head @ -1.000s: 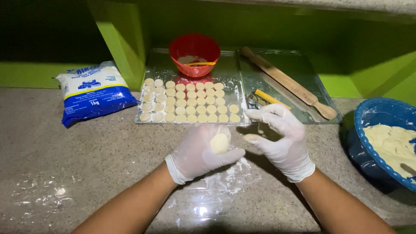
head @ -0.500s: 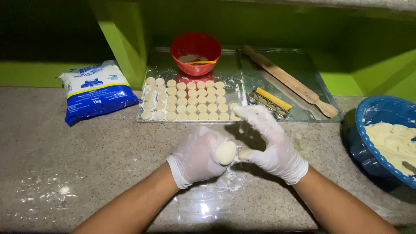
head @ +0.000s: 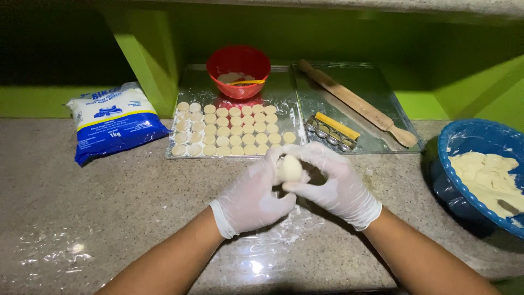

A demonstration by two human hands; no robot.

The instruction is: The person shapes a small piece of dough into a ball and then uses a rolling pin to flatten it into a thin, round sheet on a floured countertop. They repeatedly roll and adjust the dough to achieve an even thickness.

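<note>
Moved: both hands sit closer together than half a second ago; dough piece now rides higher, up at the fingertips rather than low in the left palm.
Dough piece point(head: 291, 168): pale rounded lump, pinched between the two gloved hands above the counter, just in front of the tray's near edge.
Left hand point(head: 252, 198): cupped under and beside the lump, fingers curled narrow around it. I read that as a cradle that keeps the lump from dropping.
Right hand point(head: 334, 186): thumb and fingers closed on the lump's right side and top, wrapped over it. I judge the opposed grip presses it round.
Gloves: thin white, on both hands; presumably there to keep bare skin off the dough.
Plastic film point(head: 273, 240): crinkled clear sheet on the counter directly under the hands, dusted white.
Tray point(head: 183, 154): metal, behind the hands; small dough discs point(head: 229, 131) lie on it in neat rows, apart enough not to stick, I reckon.
Red bowl point(head: 238, 71): at the tray's far end, pale contents and a yellow utensil inside.
Second tray: holds rolling pin point(head: 357, 102) lying diagonal and a yellow-handled roller cutter point(head: 331, 131).
Blue bowl point(head: 480, 175): right side, bulk dough inside, within easy reach of the right hand.
Flour bag point(head: 114, 121): left, lying flat, well apart from the hands.
</note>
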